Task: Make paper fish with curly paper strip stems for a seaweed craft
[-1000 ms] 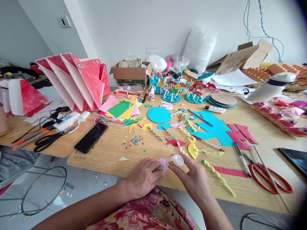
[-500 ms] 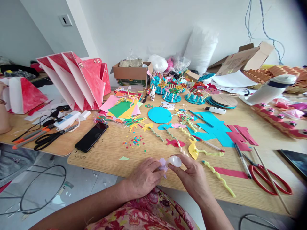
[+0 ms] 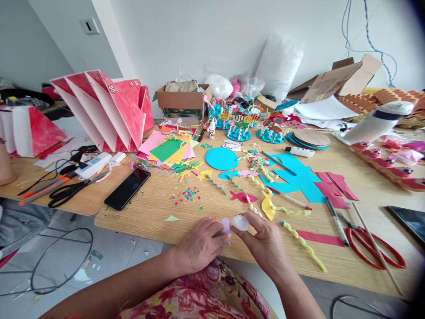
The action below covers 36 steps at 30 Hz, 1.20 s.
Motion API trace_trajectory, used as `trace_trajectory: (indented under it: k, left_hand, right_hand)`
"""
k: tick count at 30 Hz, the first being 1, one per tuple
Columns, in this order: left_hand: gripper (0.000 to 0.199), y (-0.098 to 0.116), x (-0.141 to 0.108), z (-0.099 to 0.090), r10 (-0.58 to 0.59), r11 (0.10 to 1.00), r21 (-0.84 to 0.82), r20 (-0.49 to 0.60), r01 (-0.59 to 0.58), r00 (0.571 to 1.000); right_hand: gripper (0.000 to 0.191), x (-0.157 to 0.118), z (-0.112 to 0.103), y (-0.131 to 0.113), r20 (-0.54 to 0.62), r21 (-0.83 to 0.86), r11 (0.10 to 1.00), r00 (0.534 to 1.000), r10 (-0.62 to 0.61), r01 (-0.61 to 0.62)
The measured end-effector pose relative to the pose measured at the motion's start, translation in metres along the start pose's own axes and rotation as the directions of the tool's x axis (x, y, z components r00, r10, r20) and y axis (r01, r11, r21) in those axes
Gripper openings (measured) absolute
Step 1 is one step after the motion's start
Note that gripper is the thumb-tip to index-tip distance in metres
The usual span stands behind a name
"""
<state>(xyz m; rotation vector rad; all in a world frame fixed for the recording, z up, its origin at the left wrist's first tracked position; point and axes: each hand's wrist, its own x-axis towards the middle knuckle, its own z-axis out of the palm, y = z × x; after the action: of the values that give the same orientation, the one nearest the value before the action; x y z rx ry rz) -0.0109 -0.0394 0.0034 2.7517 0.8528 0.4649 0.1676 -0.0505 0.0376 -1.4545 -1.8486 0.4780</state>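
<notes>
Item 1: light purple paper cut-out (image 3: pixel 226 225), at the front edge of the wooden tabletop (image 3: pixel 149 219), pinched in the fingers of the left hand (image 3: pixel 202 246); grip unchanged from the earlier frames.

Item 2: small white translucent plastic bottle (image 3: pixel 240 223), held between thumb and fingers of the right hand (image 3: pixel 265 239), just beside the cut-out; contact between the two cannot be told. Its round base now faces the camera; the yellow label seen a second ago is out of view.

Surrounding stock: pale green paper triangle (image 3: pixel 171 218); scattered multicoloured paper dots (image 3: pixel 187 195); crimson paper fish (image 3: pixel 243 196) and yellow paper fish (image 3: pixel 268 206), each with a twisted fuzzy stem; loose pale yellow twisted stem (image 3: pixel 305 246) beside a red paper strip (image 3: pixel 320 238); red-handled scissors (image 3: pixel 351 244); bright blue paper disc (image 3: pixel 221 158). All lie as in the earlier frames.

At the left edge, another person's forearm (image 3: pixel 5 166); the hand seen there half a second ago is out of view.

Markings: handwritten figures on the tabletop by the black smartphone (image 3: pixel 127 189), mostly illegible; upright white bottle (image 3: pixel 211 129), label too small to read; open brown cardboard carton (image 3: pixel 332 82), print illegible.
</notes>
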Motion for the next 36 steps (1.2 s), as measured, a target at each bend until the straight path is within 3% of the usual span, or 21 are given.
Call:
trace_trajectory:
  k: [6,11,17,23,26,28,32,36]
  left_hand:
    - [0.021,0.000,0.000,-0.002,0.004,1.000,-0.011,0.005,-0.004,1.000]
    - [0.020,0.001,-0.001,-0.004,-0.005,1.000,0.006,0.012,0.005,1.000]
    - [0.024,0.000,-0.001,-0.005,0.013,1.000,0.023,0.017,-0.013,1.000]
    - [0.025,-0.002,-0.002,-0.001,0.033,0.999,0.033,-0.006,-0.033,0.999]
    - [0.025,-0.001,-0.002,-0.002,0.037,0.999,0.034,-0.023,-0.036,0.999]
    - [0.023,0.000,-0.002,-0.004,0.035,0.999,0.036,-0.027,-0.034,0.999]
    - [0.021,0.001,-0.001,-0.005,0.023,0.999,0.037,-0.011,-0.022,1.000]
    - [0.017,0.000,-0.001,-0.004,0.020,1.000,0.020,-0.001,-0.020,1.000]
  right_hand:
    - [0.018,-0.001,0.002,0.003,-0.023,0.022,0.999,0.999,0.045,-0.044]
    - [0.020,-0.003,0.004,0.012,-0.024,0.147,0.982,0.993,0.119,-0.114]
    - [0.027,-0.022,0.008,0.033,0.016,0.468,0.821,0.932,0.363,-0.328]
    - [0.035,-0.052,0.005,0.038,0.086,0.524,0.716,0.865,0.494,-0.461]
    - [0.035,-0.057,0.004,0.040,0.100,0.510,0.729,0.873,0.478,-0.457]
    - [0.032,-0.053,0.002,0.038,0.056,0.425,0.802,0.896,0.440,-0.420]
    - [0.023,-0.034,-0.006,0.023,-0.015,0.158,0.955,0.966,0.257,-0.252]
    - [0.018,-0.015,-0.017,0.005,0.030,0.004,0.992,0.992,0.125,-0.125]
